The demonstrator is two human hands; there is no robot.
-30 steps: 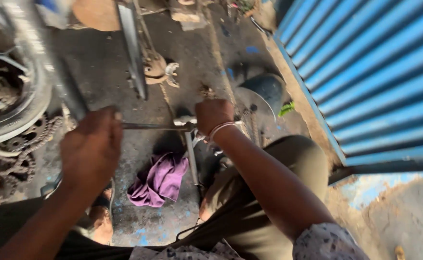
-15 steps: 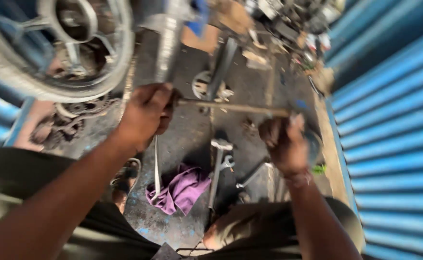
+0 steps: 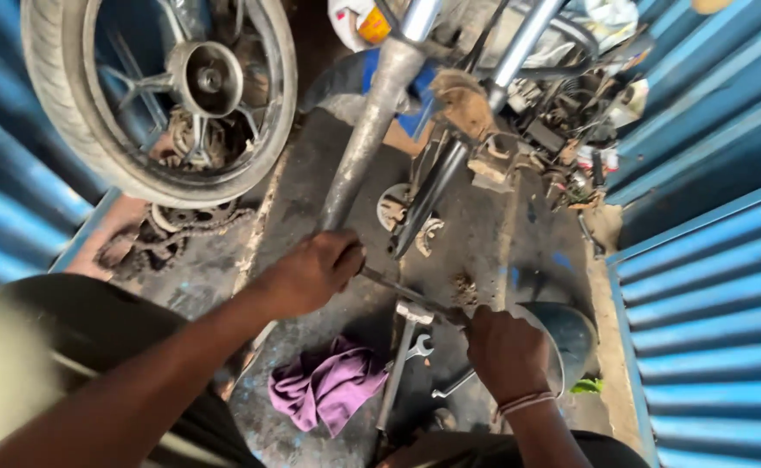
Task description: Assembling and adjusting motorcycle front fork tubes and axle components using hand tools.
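Note:
My left hand (image 3: 311, 273) is closed around the lower end of a grey motorcycle fork leg (image 3: 372, 130) that slants up towards the top of the view. A thin metal rod (image 3: 411, 299) runs between both hands at the fork's foot. My right hand (image 3: 506, 351) grips the rod's near end; a bracelet sits on that wrist. A second fork tube (image 3: 450, 165) lies parallel, just to the right. Below the hands a hammer (image 3: 402, 360) lies on the dark oily floor.
A motorcycle wheel with tyre (image 3: 159, 95) leans at upper left, a chain (image 3: 181, 225) under it. A purple rag (image 3: 328, 386) and a spanner (image 3: 419, 347) lie on the floor. A dark round bowl (image 3: 571, 334) sits right. Blue corrugated sheets (image 3: 709, 286) wall both sides. Loose parts (image 3: 562, 113) clutter the back.
The view has tilted up, bringing the wheel and fork legs into sight. My hands have dropped lower in view and closer together, the left now on the fork's foot.

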